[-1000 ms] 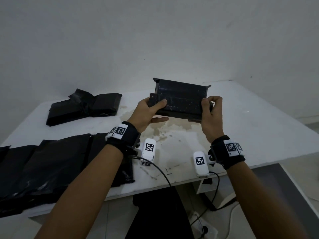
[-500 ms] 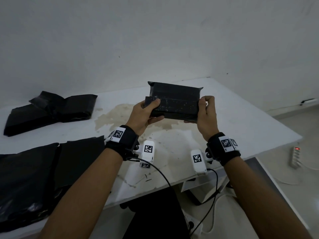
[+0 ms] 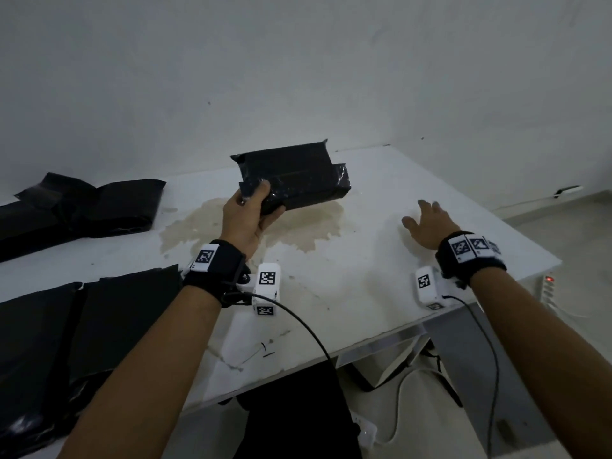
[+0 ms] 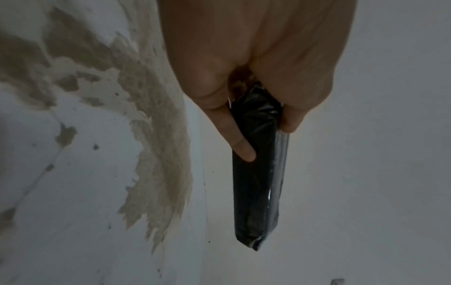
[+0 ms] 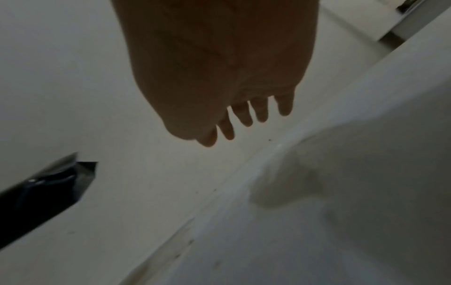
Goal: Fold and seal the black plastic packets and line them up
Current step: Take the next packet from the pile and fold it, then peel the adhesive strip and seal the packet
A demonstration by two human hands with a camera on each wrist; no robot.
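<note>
Above white table (image 3: 381, 276), left hand (image 3: 246, 220) pinches folded packet (image 3: 298, 177), hiding its corner; right hand (image 3: 430, 223) spread.

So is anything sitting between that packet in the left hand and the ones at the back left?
Nothing visible: only bare, stained table separates the held packet from the finished packets.

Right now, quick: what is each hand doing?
Left hand: holding the folded black plastic packet by one end.
Right hand: open, fingers spread, holding nothing.
</note>
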